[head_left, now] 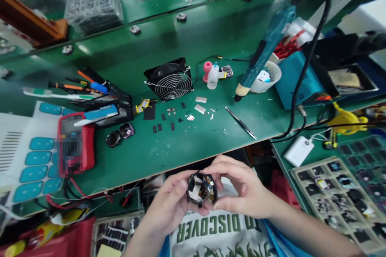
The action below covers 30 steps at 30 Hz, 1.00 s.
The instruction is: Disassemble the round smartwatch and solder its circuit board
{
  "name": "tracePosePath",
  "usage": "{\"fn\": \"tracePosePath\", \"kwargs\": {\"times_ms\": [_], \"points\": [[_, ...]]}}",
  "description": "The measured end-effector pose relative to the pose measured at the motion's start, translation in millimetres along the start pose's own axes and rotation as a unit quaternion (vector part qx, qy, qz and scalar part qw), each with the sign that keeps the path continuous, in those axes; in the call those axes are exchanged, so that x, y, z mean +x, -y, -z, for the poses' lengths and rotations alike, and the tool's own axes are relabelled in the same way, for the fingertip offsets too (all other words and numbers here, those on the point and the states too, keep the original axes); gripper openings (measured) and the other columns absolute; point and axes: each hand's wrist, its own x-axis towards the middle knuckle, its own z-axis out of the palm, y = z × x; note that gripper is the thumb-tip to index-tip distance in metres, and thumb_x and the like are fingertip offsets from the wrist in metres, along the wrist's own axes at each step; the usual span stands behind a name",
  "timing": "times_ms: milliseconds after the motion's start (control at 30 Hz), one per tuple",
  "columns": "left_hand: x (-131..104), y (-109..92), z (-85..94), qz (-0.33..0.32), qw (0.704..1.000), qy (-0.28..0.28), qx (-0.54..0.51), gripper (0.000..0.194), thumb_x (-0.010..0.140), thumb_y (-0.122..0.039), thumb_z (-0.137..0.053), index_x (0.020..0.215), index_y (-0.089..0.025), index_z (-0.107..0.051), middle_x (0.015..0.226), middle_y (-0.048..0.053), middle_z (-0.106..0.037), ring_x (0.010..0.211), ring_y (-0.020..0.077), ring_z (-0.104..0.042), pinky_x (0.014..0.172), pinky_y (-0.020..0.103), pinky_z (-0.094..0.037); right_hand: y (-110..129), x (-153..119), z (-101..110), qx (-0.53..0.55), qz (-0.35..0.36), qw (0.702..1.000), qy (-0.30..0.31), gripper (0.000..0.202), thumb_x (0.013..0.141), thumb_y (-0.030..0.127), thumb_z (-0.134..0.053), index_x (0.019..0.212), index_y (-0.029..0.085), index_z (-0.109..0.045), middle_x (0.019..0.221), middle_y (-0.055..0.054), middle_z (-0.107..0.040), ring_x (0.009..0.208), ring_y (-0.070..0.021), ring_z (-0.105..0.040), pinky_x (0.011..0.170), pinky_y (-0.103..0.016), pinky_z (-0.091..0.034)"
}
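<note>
Just in front of the bench edge I hold an opened round watch case [196,188] with both hands. My left hand [171,192] grips the black case from its left side, the thumb on its rim. My right hand [241,184] has its fingers closed on the other half [211,189], which stands tilted up beside the case and shows small electronic parts. A pale rectangular piece lies inside the case. On the green bench beyond are tweezers [241,123], small black pads [163,117] and silvery strips [200,108].
A fan [170,80] stands at the bench's middle, with a small bottle [213,77] beside it. An electric screwdriver [265,52] hangs at right near a white tub [267,78]. A red multimeter [89,144] stands left; a parts tray [337,196] lies lower right. Another person's hands show at the top.
</note>
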Motion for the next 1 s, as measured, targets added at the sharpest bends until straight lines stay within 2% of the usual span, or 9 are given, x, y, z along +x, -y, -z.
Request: {"fn": "tracePosePath", "kwargs": {"times_ms": [133,333,433,533,633,733,900,1000], "points": [[0.1,-2.8,2.2,0.023,0.999,0.005,0.03,0.043,0.082,-0.057,-0.081,0.111,-0.025,-0.079,0.089,0.004,-0.078,0.07,0.0207,-0.075,0.058,0.025,-0.061,3.5,2.2,-0.7,-0.013,0.024,1.0,-0.002,0.05,0.088,0.032,-0.082,0.135,0.023,-0.065,0.09,-0.002,-0.061,0.077,-0.0131,-0.061,0.071,-0.026,-0.056],[2.9,-3.4,-1.9,0.025,0.998,-0.003,0.051,0.046,0.079,-0.059,-0.082,0.108,-0.024,-0.079,0.088,0.005,-0.077,0.067,0.0196,-0.074,0.059,0.027,-0.062,2.8,-0.8,2.9,-0.027,0.006,1.0,-0.006,0.05,0.088,0.036,-0.082,0.134,0.024,-0.065,0.104,-0.006,-0.059,0.081,-0.0136,-0.062,0.072,-0.028,-0.059],[3.5,-2.1,-3.9,0.01,0.999,0.005,0.046,0.049,0.077,-0.057,-0.085,0.111,-0.023,-0.077,0.089,0.007,-0.077,0.07,0.0203,-0.074,0.061,0.027,-0.061,4.4,0.7,5.3,-0.061,0.023,0.998,0.004,0.05,0.088,0.032,-0.082,0.134,0.024,-0.064,0.114,-0.009,-0.066,0.097,-0.0188,-0.067,0.083,-0.032,-0.061],[4.0,0.2,-3.7,-0.009,0.998,-0.017,0.055,0.053,0.075,-0.055,-0.087,0.115,-0.022,-0.076,0.093,0.009,-0.077,0.079,0.0215,-0.074,0.065,0.026,-0.061,4.7,2.3,5.5,-0.103,0.054,0.993,0.011,0.05,0.09,0.031,-0.08,0.135,0.023,-0.061,0.118,-0.011,-0.071,0.107,-0.0215,-0.069,0.092,-0.036,-0.059],[5.4,2.5,-2.8,-0.044,0.993,-0.045,0.101,0.057,0.073,-0.055,-0.089,0.116,-0.021,-0.075,0.104,0.011,-0.075,0.09,0.0234,-0.073,0.076,0.03,-0.062,2.6,1.7,4.6,-0.134,0.075,0.988,0.003,0.049,0.091,0.027,-0.079,0.136,0.023,-0.06,0.118,-0.011,-0.073,0.106,-0.0211,-0.071,0.093,-0.037,-0.058],[6.2,2.8,-3.4,-0.111,0.98,-0.054,0.157,0.053,0.077,-0.049,-0.087,0.121,-0.023,-0.072,0.115,0.01,-0.072,0.097,0.0225,-0.071,0.082,0.028,-0.06,-0.8,-0.3,4.8,-0.137,0.078,0.987,0.0,0.046,0.092,0.023,-0.076,0.135,0.023,-0.061,0.121,-0.011,-0.072,0.113,-0.0211,-0.07,0.097,-0.036,-0.058],[2.0,-1.5,-6.6,-0.172,0.959,-0.038,0.222,0.039,0.083,-0.034,-0.084,0.117,-0.025,-0.069,0.116,0.008,-0.066,0.098,0.0177,-0.069,0.083,0.022,-0.058,-6.8,-3.1,5.6,-0.109,0.054,0.993,0.006,0.047,0.091,0.024,-0.078,0.136,0.024,-0.062,0.125,-0.009,-0.073,0.117,-0.0187,-0.07,0.103,-0.03,-0.057],[-0.2,-2.6,-5.5,-0.199,0.94,-0.015,0.278,0.031,0.085,-0.03,-0.083,0.113,-0.026,-0.07,0.119,0.007,-0.058,0.105,0.0182,-0.067,0.088,0.024,-0.057,-9.9,-4.6,4.7,-0.09,0.039,0.995,0.009,0.048,0.091,0.026,-0.08,0.136,0.026,-0.063,0.126,-0.01,-0.073,0.118,-0.0208,-0.071,0.104,-0.033,-0.058]]}}
